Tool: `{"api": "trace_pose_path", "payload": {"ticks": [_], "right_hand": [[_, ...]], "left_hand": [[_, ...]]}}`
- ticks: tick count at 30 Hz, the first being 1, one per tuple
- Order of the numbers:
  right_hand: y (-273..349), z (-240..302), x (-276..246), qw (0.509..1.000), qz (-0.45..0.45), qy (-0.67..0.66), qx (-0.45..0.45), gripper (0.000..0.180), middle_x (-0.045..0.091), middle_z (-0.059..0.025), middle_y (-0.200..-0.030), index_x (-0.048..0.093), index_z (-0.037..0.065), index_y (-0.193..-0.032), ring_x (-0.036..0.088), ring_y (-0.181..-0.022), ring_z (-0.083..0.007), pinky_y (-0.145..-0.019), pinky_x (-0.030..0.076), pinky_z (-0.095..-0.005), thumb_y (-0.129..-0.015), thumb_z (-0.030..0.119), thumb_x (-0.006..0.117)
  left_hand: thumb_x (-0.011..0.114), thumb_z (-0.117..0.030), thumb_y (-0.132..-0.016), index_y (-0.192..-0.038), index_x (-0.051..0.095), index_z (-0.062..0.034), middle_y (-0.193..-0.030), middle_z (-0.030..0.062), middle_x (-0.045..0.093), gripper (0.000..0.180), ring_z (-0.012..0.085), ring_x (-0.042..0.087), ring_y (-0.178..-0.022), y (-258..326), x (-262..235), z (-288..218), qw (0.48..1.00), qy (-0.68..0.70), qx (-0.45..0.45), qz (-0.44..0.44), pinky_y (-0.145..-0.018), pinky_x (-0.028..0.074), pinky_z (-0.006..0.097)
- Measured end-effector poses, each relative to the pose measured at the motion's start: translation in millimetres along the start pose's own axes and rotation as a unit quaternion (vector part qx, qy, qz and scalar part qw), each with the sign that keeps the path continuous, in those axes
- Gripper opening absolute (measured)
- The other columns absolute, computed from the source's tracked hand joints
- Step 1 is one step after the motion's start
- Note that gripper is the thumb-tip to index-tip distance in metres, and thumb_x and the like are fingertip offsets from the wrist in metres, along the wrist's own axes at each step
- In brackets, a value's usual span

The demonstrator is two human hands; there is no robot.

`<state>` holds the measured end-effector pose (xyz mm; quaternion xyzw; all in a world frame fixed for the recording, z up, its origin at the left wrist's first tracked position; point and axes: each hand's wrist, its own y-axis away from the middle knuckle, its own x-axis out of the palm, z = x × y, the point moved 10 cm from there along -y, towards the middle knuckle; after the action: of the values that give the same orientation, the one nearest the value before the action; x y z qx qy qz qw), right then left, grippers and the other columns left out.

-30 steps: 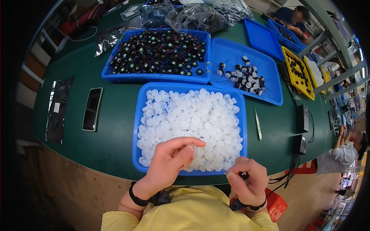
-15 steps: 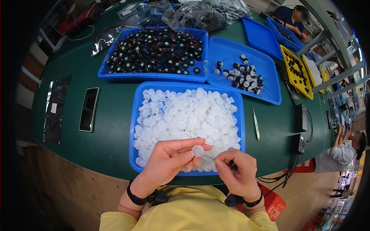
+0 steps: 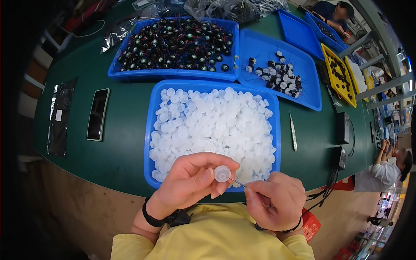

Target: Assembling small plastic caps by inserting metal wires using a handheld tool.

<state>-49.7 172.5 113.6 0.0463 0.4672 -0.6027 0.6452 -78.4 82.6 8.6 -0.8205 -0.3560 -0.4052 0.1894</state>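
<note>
My left hand (image 3: pixel 186 182) pinches a small round translucent white plastic cap (image 3: pixel 222 173) between thumb and fingers, above the near edge of a blue tray (image 3: pixel 147 151). That tray is heaped with loose white plastic caps (image 3: pixel 212 125) of a similar look. Thin wires (image 3: pixel 238 183) run from the cap to the fingertips of my right hand (image 3: pixel 277 201), which is closed on them. Whatever else lies inside the right fist is hidden.
Behind stands a blue bin (image 3: pixel 173 74) of black wired parts. Beside it, a blue tray (image 3: pixel 277 41) holds black-and-white assemblies. Tweezers (image 3: pixel 293 132) and black adapters (image 3: pixel 342 128) lie right; a phone (image 3: pixel 98 115) lies left. Co-workers (image 3: pixel 333 17) sit farther off.
My right hand has shifted slightly right and down, and turned so its back shows more; the black part seen in it is now hidden. The whole view has tilted a little.
</note>
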Motion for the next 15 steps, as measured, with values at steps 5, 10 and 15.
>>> {"api": "trace_pose_path", "payload": {"ticks": [5, 10, 15], "right_hand": [[-3.3, 3.8, 5.4, 1.0, 0.019, 0.015, -0.015, 0.014, 0.042, -0.0021, -0.053, 0.056, 0.0, -0.073, 0.044, -0.04, -0.0146, -0.035, 0.032, -0.0255, -0.062, -0.004, 0.065], [-5.1, 6.1, 7.0, 0.999, 0.025, 0.034, -0.025, 0.014, 0.042, -0.002, -0.053, 0.056, 0.0, -0.073, 0.045, -0.041, -0.0143, -0.035, 0.032, -0.0254, -0.061, -0.003, 0.065], [-6.1, 7.6, 8.4, 0.998, 0.039, 0.041, -0.03, 0.015, 0.042, -0.002, -0.053, 0.056, 0.0, -0.073, 0.045, -0.041, -0.0143, -0.035, 0.033, -0.0253, -0.061, -0.003, 0.065]], "left_hand": [[0.051, -0.026, -0.091, -0.117, 0.047, 0.0083, -0.091, 0.0112, 0.056, 0.044, 0.0114, 0.05, -0.075, 1.6, 0.0, -0.9, 1.0, -0.022, -0.002, -0.001, -0.064, 0.042, 0.023], [0.052, -0.027, -0.09, -0.116, 0.049, 0.0082, -0.09, 0.0104, 0.056, 0.044, 0.0113, 0.05, -0.074, 1.4, 1.7, -4.2, 0.999, -0.048, 0.009, -0.005, -0.064, 0.042, 0.024], [0.053, -0.028, -0.089, -0.114, 0.051, 0.0075, -0.092, 0.0099, 0.055, 0.043, 0.0109, 0.05, -0.073, 1.6, 0.4, -5.7, 0.997, -0.071, 0.013, -0.014, -0.063, 0.041, 0.023]]}}
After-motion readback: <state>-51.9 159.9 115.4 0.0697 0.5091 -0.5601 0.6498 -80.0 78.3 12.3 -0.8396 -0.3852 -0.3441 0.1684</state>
